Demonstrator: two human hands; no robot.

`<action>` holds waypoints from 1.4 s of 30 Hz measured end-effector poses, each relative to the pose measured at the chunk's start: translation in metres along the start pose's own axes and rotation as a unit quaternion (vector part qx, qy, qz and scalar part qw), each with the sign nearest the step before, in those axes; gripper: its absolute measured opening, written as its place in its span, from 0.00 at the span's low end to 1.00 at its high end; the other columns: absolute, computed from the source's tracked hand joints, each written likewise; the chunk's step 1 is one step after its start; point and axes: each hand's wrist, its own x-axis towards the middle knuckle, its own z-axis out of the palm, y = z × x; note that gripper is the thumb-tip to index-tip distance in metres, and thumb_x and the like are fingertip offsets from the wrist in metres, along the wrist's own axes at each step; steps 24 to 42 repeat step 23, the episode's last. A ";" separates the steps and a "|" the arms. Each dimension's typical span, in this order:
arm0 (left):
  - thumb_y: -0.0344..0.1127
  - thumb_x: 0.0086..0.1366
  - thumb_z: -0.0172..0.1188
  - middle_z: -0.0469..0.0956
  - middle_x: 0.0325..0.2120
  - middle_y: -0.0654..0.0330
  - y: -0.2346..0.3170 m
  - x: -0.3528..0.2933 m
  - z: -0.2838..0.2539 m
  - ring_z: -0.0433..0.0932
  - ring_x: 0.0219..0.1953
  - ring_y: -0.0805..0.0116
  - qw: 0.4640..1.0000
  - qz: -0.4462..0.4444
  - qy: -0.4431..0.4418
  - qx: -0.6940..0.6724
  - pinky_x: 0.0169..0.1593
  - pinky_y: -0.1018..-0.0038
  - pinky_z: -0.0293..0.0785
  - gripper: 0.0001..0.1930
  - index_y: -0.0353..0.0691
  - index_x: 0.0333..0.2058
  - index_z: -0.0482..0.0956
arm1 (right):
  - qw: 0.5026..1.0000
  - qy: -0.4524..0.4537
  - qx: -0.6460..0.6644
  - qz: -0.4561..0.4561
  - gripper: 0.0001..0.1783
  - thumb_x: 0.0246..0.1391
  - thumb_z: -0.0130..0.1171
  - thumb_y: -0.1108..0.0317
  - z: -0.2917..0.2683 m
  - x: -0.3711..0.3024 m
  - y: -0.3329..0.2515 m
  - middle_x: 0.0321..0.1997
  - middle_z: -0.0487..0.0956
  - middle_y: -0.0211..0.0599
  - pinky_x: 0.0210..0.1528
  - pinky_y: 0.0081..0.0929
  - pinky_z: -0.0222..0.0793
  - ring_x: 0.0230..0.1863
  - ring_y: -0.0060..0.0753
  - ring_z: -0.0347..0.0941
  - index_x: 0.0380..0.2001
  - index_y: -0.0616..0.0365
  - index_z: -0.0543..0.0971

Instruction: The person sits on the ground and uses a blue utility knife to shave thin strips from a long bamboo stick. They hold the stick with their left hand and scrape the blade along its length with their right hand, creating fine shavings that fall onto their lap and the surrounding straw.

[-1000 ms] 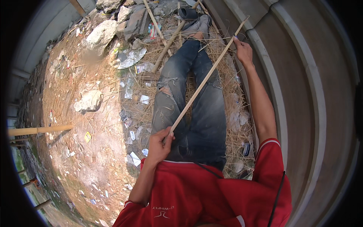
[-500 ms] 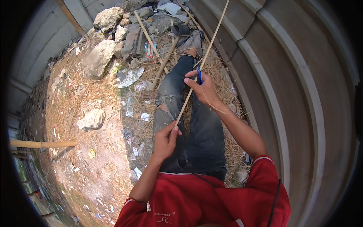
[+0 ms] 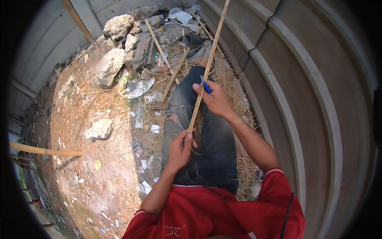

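Observation:
A long, pale bamboo strip slants up and away over my outstretched legs. Its near end is pinched between the thumb and fingers of my left hand, above the thighs. Farther along, my right hand grips a blue utility knife, its blade end lying against or very close to the strip. Whether the blade cuts into the wood cannot be made out. The right thumb lies beside the strip. A thin curled sliver hangs by the left fingertips.
Dark torn trousers cover my legs, which lie on dry straw. Ribbed metal sheeting rises close on the right. Rocks, bamboo sticks and litter lie ahead and left. A bamboo pole juts in from the left.
The strip has turned to show a broader face, and its far end has swung left. The knife has tilted and shifted slightly nearer. The long sliver by my right wrist is no longer seen there.

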 end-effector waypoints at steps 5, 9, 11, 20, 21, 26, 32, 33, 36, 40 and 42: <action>0.39 0.79 0.54 0.75 0.24 0.68 -0.007 0.005 -0.008 0.70 0.25 0.83 0.993 0.045 0.092 0.060 0.29 0.81 0.65 0.19 0.33 0.60 0.77 | 0.974 -0.072 -0.206 -0.056 0.33 0.61 0.61 0.36 -0.003 -0.013 0.001 0.20 0.75 0.46 0.31 0.42 0.67 0.23 0.49 0.72 0.30 0.62 0.80; 0.38 0.79 0.55 0.78 0.24 0.66 0.011 0.008 -0.007 0.76 0.29 0.81 0.989 0.017 0.108 0.104 0.33 0.83 0.69 0.18 0.33 0.59 0.79 | 0.993 -0.115 0.002 -0.007 0.24 0.62 0.67 0.48 0.012 -0.029 0.011 0.25 0.76 0.35 0.35 0.33 0.68 0.30 0.27 0.72 0.33 0.62 0.81; 0.41 0.76 0.59 0.81 0.33 0.60 0.014 0.011 -0.011 0.80 0.37 0.76 0.987 0.023 0.075 0.139 0.40 0.80 0.73 0.20 0.33 0.59 0.79 | 0.993 -0.101 0.061 0.004 0.18 0.64 0.67 0.56 0.015 -0.030 0.020 0.29 0.76 0.30 0.37 0.29 0.68 0.33 0.21 0.69 0.37 0.62 0.80; 0.60 0.59 0.74 0.70 0.63 0.43 0.217 0.023 -0.060 0.76 0.62 0.49 0.786 0.542 0.277 0.110 0.65 0.56 0.71 0.45 0.31 0.64 0.72 | 0.996 -0.033 0.079 -0.006 0.09 0.66 0.57 0.65 0.025 -0.037 0.021 0.31 0.75 0.28 0.39 0.27 0.69 0.34 0.20 0.68 0.39 0.59 0.77; 0.61 0.62 0.70 0.68 0.66 0.44 0.244 0.016 -0.064 0.73 0.64 0.48 0.750 0.616 0.232 0.068 0.68 0.54 0.67 0.45 0.29 0.65 0.69 | 0.996 -0.037 0.083 0.001 0.09 0.66 0.57 0.65 0.028 -0.039 0.019 0.31 0.74 0.28 0.38 0.27 0.69 0.33 0.20 0.68 0.40 0.59 0.77; 0.62 0.66 0.65 0.66 0.69 0.46 0.268 0.010 -0.068 0.71 0.67 0.47 0.710 0.681 0.178 0.033 0.70 0.51 0.64 0.45 0.28 0.67 0.66 | 0.995 -0.041 0.091 0.010 0.09 0.66 0.57 0.65 0.034 -0.040 0.018 0.30 0.73 0.27 0.38 0.27 0.68 0.32 0.20 0.67 0.40 0.60 0.77; 0.62 0.66 0.65 0.66 0.69 0.46 0.268 0.010 -0.068 0.71 0.67 0.47 0.710 0.681 0.178 0.033 0.70 0.51 0.64 0.45 0.28 0.67 0.66 | 0.995 -0.041 0.091 0.010 0.09 0.66 0.57 0.65 0.034 -0.040 0.018 0.30 0.73 0.27 0.38 0.27 0.68 0.32 0.20 0.67 0.40 0.60 0.77; 0.62 0.66 0.65 0.66 0.69 0.46 0.268 0.010 -0.068 0.71 0.67 0.47 0.710 0.681 0.178 0.033 0.70 0.51 0.64 0.45 0.28 0.67 0.66 | 0.995 -0.041 0.091 0.010 0.09 0.66 0.57 0.65 0.034 -0.040 0.018 0.30 0.73 0.27 0.38 0.27 0.68 0.32 0.20 0.67 0.40 0.60 0.77; 0.62 0.66 0.65 0.66 0.69 0.46 0.268 0.010 -0.068 0.71 0.67 0.47 0.710 0.681 0.178 0.033 0.70 0.51 0.64 0.45 0.28 0.67 0.66 | 0.995 -0.041 0.091 0.010 0.09 0.66 0.57 0.65 0.034 -0.040 0.018 0.30 0.73 0.27 0.38 0.27 0.68 0.32 0.20 0.67 0.40 0.60 0.77; 0.62 0.66 0.65 0.66 0.69 0.46 0.268 0.010 -0.068 0.71 0.67 0.47 0.710 0.681 0.178 0.033 0.70 0.51 0.64 0.45 0.28 0.67 0.66 | 0.995 -0.041 0.091 0.010 0.09 0.66 0.57 0.65 0.034 -0.040 0.018 0.30 0.73 0.27 0.38 0.27 0.68 0.32 0.20 0.67 0.40 0.60 0.77; 0.62 0.66 0.65 0.66 0.69 0.46 0.268 0.010 -0.068 0.71 0.67 0.47 0.710 0.681 0.178 0.033 0.70 0.51 0.64 0.45 0.28 0.67 0.66 | 0.995 -0.041 0.091 0.010 0.09 0.66 0.57 0.65 0.034 -0.040 0.018 0.30 0.73 0.27 0.38 0.27 0.68 0.32 0.20 0.67 0.40 0.60 0.77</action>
